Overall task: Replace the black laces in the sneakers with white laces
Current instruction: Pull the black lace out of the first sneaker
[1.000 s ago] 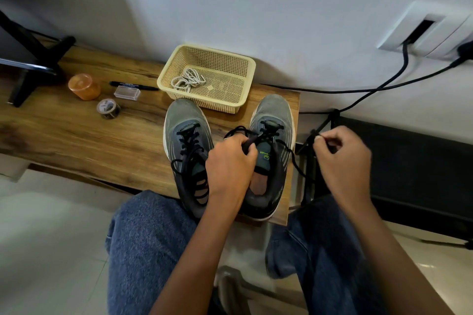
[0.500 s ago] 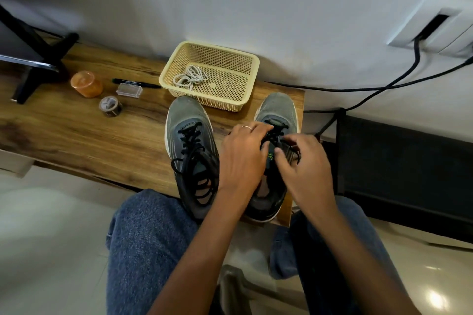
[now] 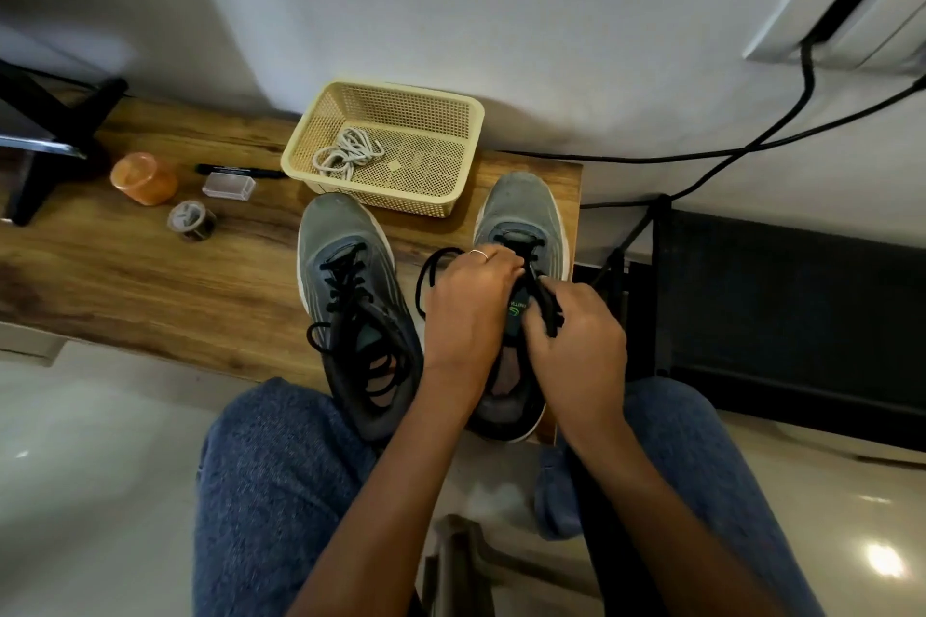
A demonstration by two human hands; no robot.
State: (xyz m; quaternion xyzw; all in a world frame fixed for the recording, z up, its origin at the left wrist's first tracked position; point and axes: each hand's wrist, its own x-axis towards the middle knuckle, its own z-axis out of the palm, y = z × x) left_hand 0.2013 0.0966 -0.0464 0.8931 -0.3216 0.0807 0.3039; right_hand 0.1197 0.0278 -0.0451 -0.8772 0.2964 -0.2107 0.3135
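Two grey sneakers stand side by side on a wooden bench [image 3: 150, 276]. The left sneaker [image 3: 345, 266] has loose black laces [image 3: 345, 286] threaded through it. Over the right sneaker [image 3: 521, 210] both my hands work on its black lace [image 3: 431, 266]. My left hand [image 3: 471, 311] curls over the tongue and holds the lace, a loop of which sticks out to the left. My right hand [image 3: 576, 346] pinches the lace at the sneaker's right side. White laces [image 3: 345, 155] lie bundled in a beige basket [image 3: 471, 125] behind the sneakers.
On the bench's left lie an orange cup [image 3: 143, 178], a tape roll [image 3: 190, 220], a clear small box [image 3: 228, 188] and a black marker [image 3: 240, 170]. A black stand [image 3: 45, 135] is far left. Cables [image 3: 751, 145] hang from a wall socket at right above a dark unit [image 3: 801, 316].
My right hand, which had pulled the lace out to the right a second ago, came back to the right sneaker and now pinches the lace beside my left hand.
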